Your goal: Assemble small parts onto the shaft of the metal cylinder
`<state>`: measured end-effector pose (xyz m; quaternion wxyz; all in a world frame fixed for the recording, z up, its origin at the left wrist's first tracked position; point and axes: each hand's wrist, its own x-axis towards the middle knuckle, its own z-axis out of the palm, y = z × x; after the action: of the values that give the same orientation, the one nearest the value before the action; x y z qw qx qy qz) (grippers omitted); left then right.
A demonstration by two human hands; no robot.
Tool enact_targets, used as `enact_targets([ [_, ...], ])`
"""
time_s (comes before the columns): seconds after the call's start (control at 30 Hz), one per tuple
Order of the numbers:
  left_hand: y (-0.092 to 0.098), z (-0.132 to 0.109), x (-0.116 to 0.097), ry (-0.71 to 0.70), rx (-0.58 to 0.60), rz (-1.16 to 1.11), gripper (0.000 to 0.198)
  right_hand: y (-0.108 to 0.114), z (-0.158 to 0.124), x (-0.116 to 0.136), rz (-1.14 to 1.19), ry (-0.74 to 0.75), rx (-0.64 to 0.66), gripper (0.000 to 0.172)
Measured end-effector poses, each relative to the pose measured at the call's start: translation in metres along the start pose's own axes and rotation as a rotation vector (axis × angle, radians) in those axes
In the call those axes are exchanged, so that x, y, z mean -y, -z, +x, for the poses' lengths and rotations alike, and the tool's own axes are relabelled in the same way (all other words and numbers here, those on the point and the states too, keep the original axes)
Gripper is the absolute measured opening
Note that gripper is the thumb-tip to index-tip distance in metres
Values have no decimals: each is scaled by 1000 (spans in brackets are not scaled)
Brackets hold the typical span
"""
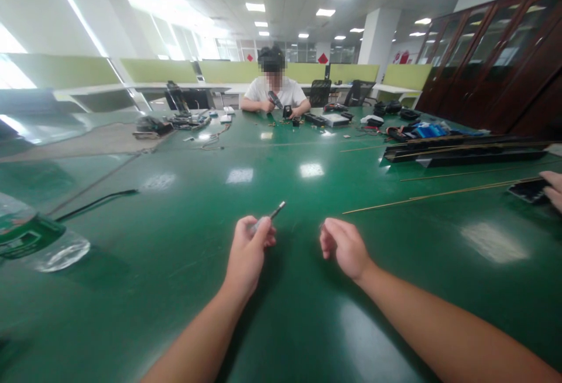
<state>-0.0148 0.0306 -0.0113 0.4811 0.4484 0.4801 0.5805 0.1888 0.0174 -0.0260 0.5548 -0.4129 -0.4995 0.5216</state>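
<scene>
My left hand (pixel 249 251) is closed around a slim pen-like tool (pixel 277 209). Its dark shaft and pale, shiny tip stick out past my thumb toward the far right, while a greyish part lies under the fingers. A short way to the right, my right hand (pixel 346 248) is closed, thumb pressed to the fingertips. A tiny dark spot shows at that pinch, too small to name. Both hands hover just over or rest on the green table (pixel 175 301); which of these I cannot tell.
A water bottle (pixel 61 254) lies at the left beside a black cable (pixel 99 200). Thin brass-coloured rods (pixel 386 203) and black channels (pixel 461 151) lie at right, near another person's hand (pixel 554 187). Across the table, a person (pixel 274 87) holds a power tool (pixel 275 99).
</scene>
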Motion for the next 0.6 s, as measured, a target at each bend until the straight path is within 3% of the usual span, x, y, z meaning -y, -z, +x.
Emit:
enact_targets([
  [0.33,1,-1,-15,86,-36,-200,45,-3,5,-2,0,-32,52,46],
  [0.4,1,-4,-21,90,-69,-138,47,-4,5,-3,-9,-27,67,46],
  [0.47,6,-11,-32,79,-67,-57,62,-5,5,-2,-16,-20,88,46],
  [0.6,44,-35,-62,-10,-5,302,66,-7,3,1,-37,-17,119,44],
])
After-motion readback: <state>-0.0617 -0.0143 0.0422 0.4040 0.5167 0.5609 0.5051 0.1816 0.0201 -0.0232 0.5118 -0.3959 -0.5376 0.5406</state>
